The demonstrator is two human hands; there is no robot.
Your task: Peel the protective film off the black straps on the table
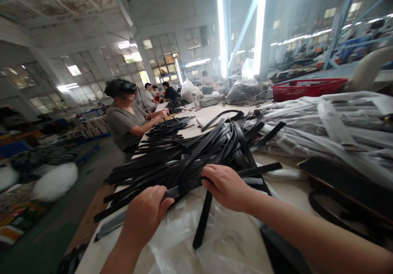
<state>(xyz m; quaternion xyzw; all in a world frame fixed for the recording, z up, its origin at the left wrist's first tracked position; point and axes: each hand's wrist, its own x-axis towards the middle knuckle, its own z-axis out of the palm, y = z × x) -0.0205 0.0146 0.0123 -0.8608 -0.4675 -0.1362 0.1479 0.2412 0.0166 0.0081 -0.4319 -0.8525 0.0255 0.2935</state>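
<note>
My left hand (145, 212) is closed around a flat black strap (188, 187). Clear plastic wrap shows on the strap beside my left thumb, and a wrapped end comes out at lower left of that hand. Further along the same strap, my right hand (225, 186) grips it with curled fingers. A black strap end (202, 223) hangs down below my right hand; whether it belongs to the held strap I cannot tell. Just beyond both hands lies a large heap of black straps (196, 151). Thin clear plastic (184, 241) covers the table in front of me.
On the right, many straps in white plastic sleeves (307, 122) are piled, with a red basket (307, 90) behind them. A black board-like object (346, 188) lies nearer. Across the table's left edge, a co-worker (125, 118) handles small parts. White bags (57, 182) stand on the floor.
</note>
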